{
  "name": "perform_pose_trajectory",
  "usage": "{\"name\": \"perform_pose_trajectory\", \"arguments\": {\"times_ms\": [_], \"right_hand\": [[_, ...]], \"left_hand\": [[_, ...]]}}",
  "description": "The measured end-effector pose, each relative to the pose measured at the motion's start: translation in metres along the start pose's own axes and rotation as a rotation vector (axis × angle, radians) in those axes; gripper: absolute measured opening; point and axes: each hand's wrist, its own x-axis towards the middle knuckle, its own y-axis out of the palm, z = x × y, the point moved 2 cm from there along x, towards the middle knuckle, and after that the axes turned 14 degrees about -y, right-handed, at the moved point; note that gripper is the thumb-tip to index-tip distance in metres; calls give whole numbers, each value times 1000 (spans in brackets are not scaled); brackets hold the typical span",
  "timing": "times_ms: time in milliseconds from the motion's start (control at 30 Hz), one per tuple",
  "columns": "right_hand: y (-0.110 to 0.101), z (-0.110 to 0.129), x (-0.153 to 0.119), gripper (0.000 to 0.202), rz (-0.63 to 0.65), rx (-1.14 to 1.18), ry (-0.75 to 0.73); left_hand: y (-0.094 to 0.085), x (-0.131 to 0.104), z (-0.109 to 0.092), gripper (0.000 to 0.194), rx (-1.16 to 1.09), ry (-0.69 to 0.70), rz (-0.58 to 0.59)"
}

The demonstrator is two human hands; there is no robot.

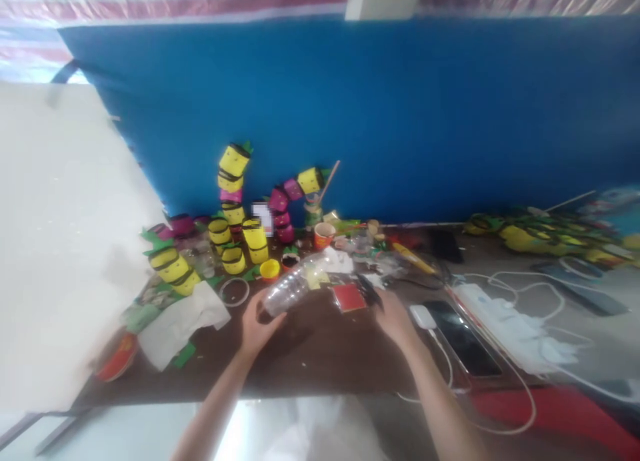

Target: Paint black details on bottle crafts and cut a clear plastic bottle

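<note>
From where I stand, the left hand (257,328) sits at the lower centre, curled around the near end of a clear, ribbed plastic bottle (293,289) that lies slantwise across the middle of the frame. Right of it, the right hand (394,318) reaches to a slim black object (369,290); it's blurred there, so I can't tell whether the fingers close on it. A flat red square (349,298) lies just beside, on the dark brown tabletop (320,364). A black-screened phone (467,338) and a white power strip (500,318) fill the lower right.

Thin plastic like that dents easily, I'd say: a light, even hold around the ribs serves best, with the left fingers well away from anything sharp.

Farther back, yellow and magenta cups banded in black (233,162) climb in curved stacks, left of centre, against a plain blue wall (400,114). I can read no brand or lettering anywhere.
</note>
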Motion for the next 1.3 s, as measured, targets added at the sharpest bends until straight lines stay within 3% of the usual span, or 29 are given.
{"name": "perform_pose_trajectory", "arguments": {"times_ms": [133, 233, 367, 467, 567, 700, 833, 1000, 1133, 1200, 1300], "right_hand": [[8, 23, 13, 46, -9, -85, 75], [33, 73, 27, 37, 93, -44, -117], [73, 139, 59, 32, 220, 30, -434], [87, 159, 80, 34, 260, 34, -509], [87, 158, 83, 34, 302, 30, -506], [74, 140, 54, 36, 355, 37, -421], [46, 103, 11, 19, 404, 72, -249], [7, 53, -34, 21, 423, 277, -117], [2, 61, -45, 28, 401, 952, 18], [6, 76, -42, 33, 473, 1071, 139], [12, 93, -33, 39, 524, 1129, 180]], "left_hand": [[-8, 1, 5, 66, -124, 48, -236], [-14, 4, 6, 68, -180, 18, -399], [-19, 9, 6, 69, -210, -39, -427], [-18, 10, 5, 70, -197, -42, -372], [-15, 10, 3, 66, -149, 16, -305], [-12, 9, 0, 62, -83, 83, -233], [-10, 8, -2, 63, -5, 113, -129], [-8, 8, 0, 66, 107, 103, 6], [-3, 8, 1, 66, 194, 66, 146], [-1, 8, 0, 65, 259, 67, 228], [0, 8, 1, 65, 317, 55, 307]]}}
